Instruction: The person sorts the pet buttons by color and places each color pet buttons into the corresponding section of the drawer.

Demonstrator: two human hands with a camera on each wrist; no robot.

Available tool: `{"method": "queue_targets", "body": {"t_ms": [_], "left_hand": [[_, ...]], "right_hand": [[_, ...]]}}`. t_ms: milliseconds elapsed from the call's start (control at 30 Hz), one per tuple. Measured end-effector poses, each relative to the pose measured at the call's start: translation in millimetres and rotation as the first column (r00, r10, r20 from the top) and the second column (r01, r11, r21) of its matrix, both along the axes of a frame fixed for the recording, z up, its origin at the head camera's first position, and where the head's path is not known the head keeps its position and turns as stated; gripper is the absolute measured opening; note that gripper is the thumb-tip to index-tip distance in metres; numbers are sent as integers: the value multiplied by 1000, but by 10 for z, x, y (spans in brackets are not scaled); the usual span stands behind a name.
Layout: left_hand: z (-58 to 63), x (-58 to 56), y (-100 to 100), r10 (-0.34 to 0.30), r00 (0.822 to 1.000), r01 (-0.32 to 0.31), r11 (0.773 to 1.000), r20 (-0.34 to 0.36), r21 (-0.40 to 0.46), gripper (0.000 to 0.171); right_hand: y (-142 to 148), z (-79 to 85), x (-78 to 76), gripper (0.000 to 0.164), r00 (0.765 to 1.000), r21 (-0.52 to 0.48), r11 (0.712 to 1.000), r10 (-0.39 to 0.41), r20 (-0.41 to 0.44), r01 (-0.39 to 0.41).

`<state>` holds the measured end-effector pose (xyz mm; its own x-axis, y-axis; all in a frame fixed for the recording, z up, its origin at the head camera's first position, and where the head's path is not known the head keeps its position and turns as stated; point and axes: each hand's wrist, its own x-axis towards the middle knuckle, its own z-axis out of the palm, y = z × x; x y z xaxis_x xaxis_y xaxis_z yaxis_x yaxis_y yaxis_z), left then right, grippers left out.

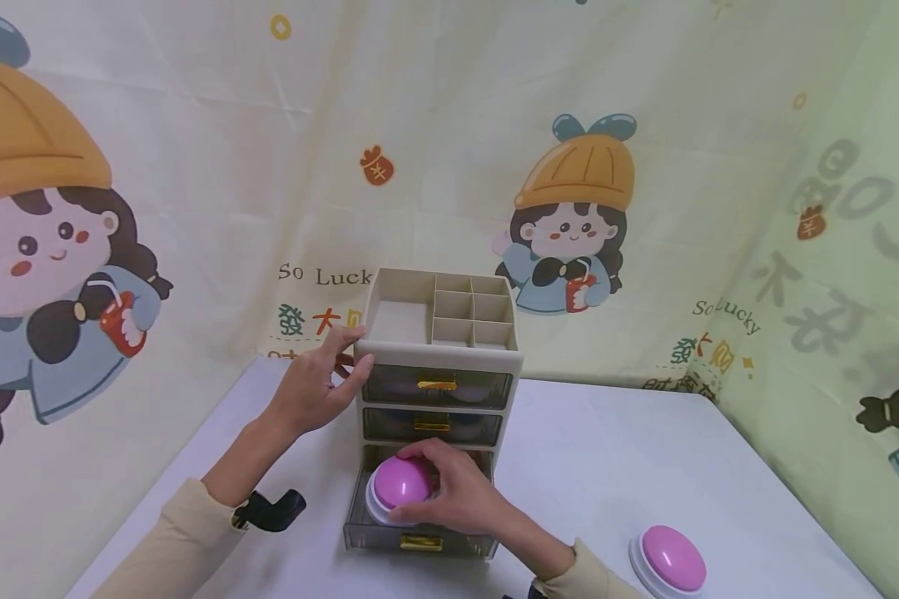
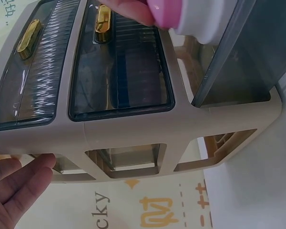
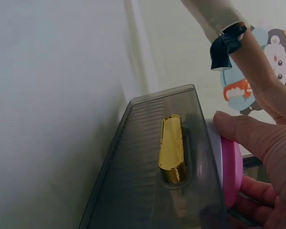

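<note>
A beige desktop drawer organizer (image 1: pixel 440 356) stands on the white table, its bottom drawer (image 1: pixel 460 545) pulled out. My right hand (image 1: pixel 460 491) grips a pink-topped push button with a white base (image 1: pixel 403 482) inside that drawer, thumb on the near side and fingers over the far side. In the right wrist view the thumb (image 3: pixel 248 133) lies against the button's rim, behind the smoky drawer front (image 3: pixel 143 157). My left hand (image 1: pixel 318 383) rests on the organizer's upper left side, its fingers touching the frame. The button's underside is hidden by the drawer front.
A second pink push button (image 1: pixel 673 559) lies on the table (image 1: pixel 584 466) at the right. Two closed drawers with gold handles (image 1: pixel 436 385) sit above the pulled-out one. The organizer's top has several compartments (image 1: pixel 472 308). A patterned curtain (image 1: pixel 434 100) hangs behind the table.
</note>
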<state>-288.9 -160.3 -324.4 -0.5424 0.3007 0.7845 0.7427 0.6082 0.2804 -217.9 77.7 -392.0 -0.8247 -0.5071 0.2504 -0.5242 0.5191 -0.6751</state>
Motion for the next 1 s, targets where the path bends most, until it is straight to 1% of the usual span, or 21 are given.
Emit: {"method": "queue_targets", "body": {"t_ms": [133, 267, 500, 767, 867, 1000], "left_hand": [[-10, -1, -4, 0, 1000, 0, 1000, 2, -4, 43], [-12, 1, -7, -1, 1000, 1, 1000, -5, -1, 43], [1, -1, -4, -2, 1000, 2, 1000, -12, 8, 42], [10, 8, -3, -6, 1000, 6, 1000, -5, 9, 42], [11, 10, -5, -8, 1000, 8, 1000, -1, 8, 42], [9, 12, -10, -8, 1000, 8, 1000, 7, 9, 42]], "right_hand": [[-28, -38, -7, 62, 1000, 16, 1000, -4, 15, 3], [-64, -74, -16, 63, 999, 39, 999, -25, 47, 23], [-104, -150, -46, 63, 999, 55, 998, -37, 39, 35], [-107, -152, -43, 61, 996, 67, 997, -41, 74, 36], [-94, -153, -41, 58, 997, 46, 998, -37, 69, 34], [-76, -149, -31, 51, 997, -22, 999, -31, 74, 32]]}}
